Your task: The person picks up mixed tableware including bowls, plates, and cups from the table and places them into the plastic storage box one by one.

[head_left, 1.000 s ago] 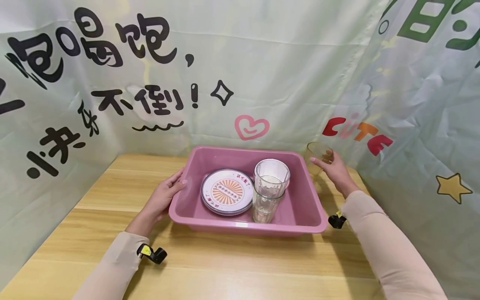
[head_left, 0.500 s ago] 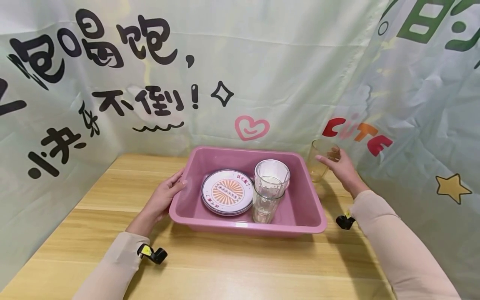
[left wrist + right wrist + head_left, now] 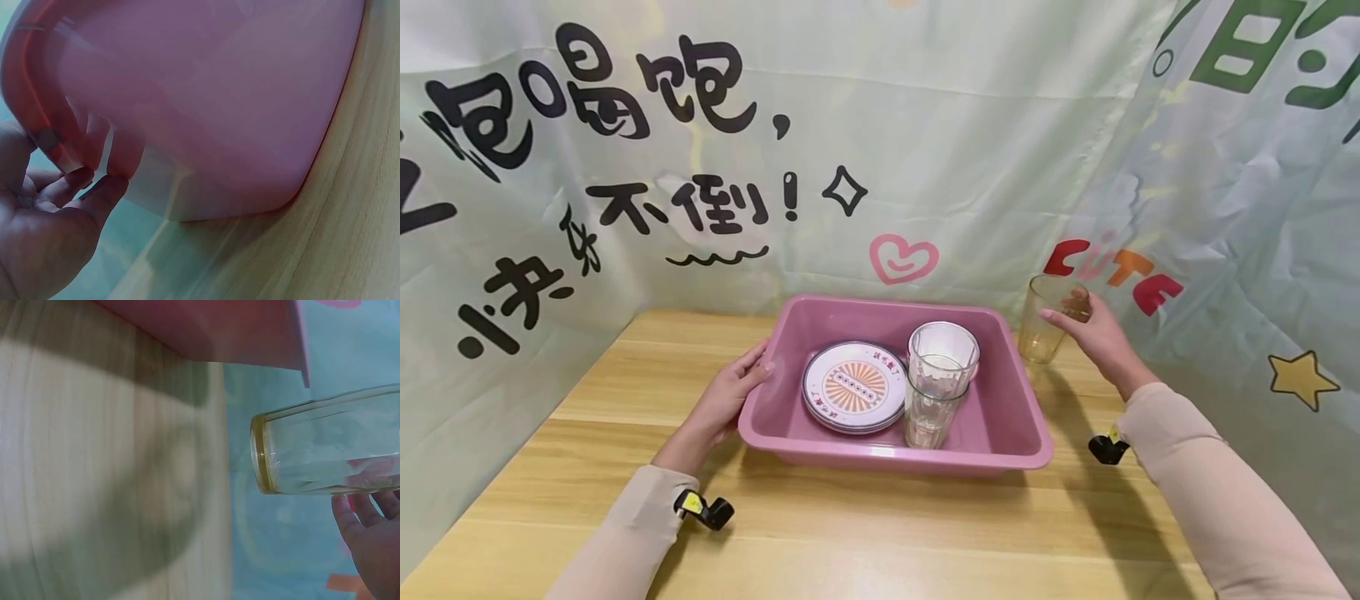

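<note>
My left hand (image 3: 724, 398) grips the left rim of a pink plastic tub (image 3: 1000, 417), thumb on top. In the left wrist view its fingers (image 3: 103, 197) curl beneath the rim. Off the tub's right back corner, my right hand (image 3: 1105, 337) holds an amber glass (image 3: 1040, 333) near its top, between thumb and fingers. The right wrist view shows the base of this amber glass (image 3: 264, 453) apart from the tabletop. Inside the tub lie stacked white plates (image 3: 853, 387) with an orange ray print. Clear glasses (image 3: 936, 392), one within another, lean beside them.
The tub stands on a wooden table (image 3: 850, 525). Printed cloth walls (image 3: 970, 167) rise close behind the table and at both sides. The glass is near the back cloth.
My right hand and the amber glass have moved a little to the right, away from the tub. The left hand and the tub stay in place.
</note>
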The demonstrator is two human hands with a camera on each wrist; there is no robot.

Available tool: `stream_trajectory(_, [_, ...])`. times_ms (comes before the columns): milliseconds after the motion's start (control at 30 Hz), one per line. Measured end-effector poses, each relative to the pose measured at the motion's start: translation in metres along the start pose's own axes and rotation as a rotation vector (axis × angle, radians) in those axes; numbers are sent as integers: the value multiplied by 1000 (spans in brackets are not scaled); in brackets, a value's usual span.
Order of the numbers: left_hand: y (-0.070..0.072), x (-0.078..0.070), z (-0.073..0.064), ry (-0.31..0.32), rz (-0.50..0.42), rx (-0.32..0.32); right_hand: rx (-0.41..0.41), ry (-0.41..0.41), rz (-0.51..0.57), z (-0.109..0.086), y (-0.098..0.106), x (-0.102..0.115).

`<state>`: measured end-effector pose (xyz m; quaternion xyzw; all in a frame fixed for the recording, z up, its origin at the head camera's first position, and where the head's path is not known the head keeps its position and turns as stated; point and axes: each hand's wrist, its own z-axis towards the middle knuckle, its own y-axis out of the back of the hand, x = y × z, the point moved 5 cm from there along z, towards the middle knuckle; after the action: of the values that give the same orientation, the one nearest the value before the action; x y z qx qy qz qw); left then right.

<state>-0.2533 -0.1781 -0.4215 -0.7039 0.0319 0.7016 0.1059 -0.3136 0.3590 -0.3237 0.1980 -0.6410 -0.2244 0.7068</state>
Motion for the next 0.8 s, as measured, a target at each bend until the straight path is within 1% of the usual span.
stream_trajectory(167, [-1, 0, 0, 3, -8, 8, 6, 22, -21, -5, 5, 12])
stream_trajectory(367, [0, 0, 0, 7, -6, 16, -7, 57, -40, -12, 9, 25])
stream_trajectory(600, [-1, -2, 0, -2, -9, 26, 3, 101, -75, -19, 10, 39])
stream_trajectory(800, [0, -3, 1, -3, -3, 39, -11, 139, -94, -26, 11, 51])
